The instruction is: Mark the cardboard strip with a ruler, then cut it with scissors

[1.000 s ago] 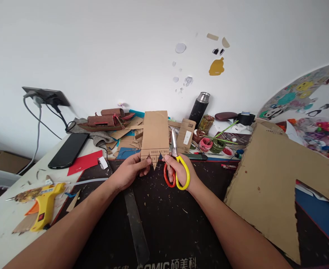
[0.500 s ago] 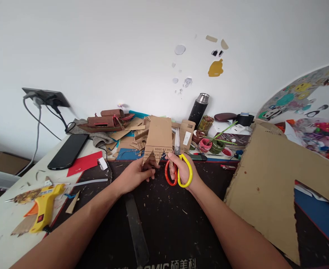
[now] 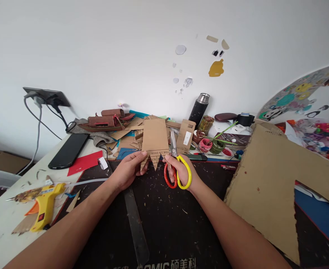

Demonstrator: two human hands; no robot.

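Note:
A brown cardboard piece (image 3: 154, 136) with printed text and a zigzag of pointed teeth along its near edge is held up before me. My left hand (image 3: 132, 166) pinches its lower left corner, thumb on top. My right hand (image 3: 181, 170) grips scissors (image 3: 177, 170) with one red and one yellow handle loop, their blades pointing away, beside the cardboard's right edge. The right thumb and fingertips also touch the cardboard's lower right corner. Below lies a dark mat (image 3: 181, 220) with a ruler (image 3: 136, 228) on it.
Cardboard scraps (image 3: 127, 142) and a model boat (image 3: 105, 121) lie at the back. A thermos (image 3: 200, 110) and paint jars (image 3: 205, 144) stand right of them. A yellow glue gun (image 3: 45, 205) and a phone (image 3: 68, 150) are left; a large cardboard sheet (image 3: 267, 179) lies right.
The cardboard has shifted slightly left and turned, so its printed teeth now show flat. My left hand has moved a little left and up along its edge. The scissors stay in my right hand.

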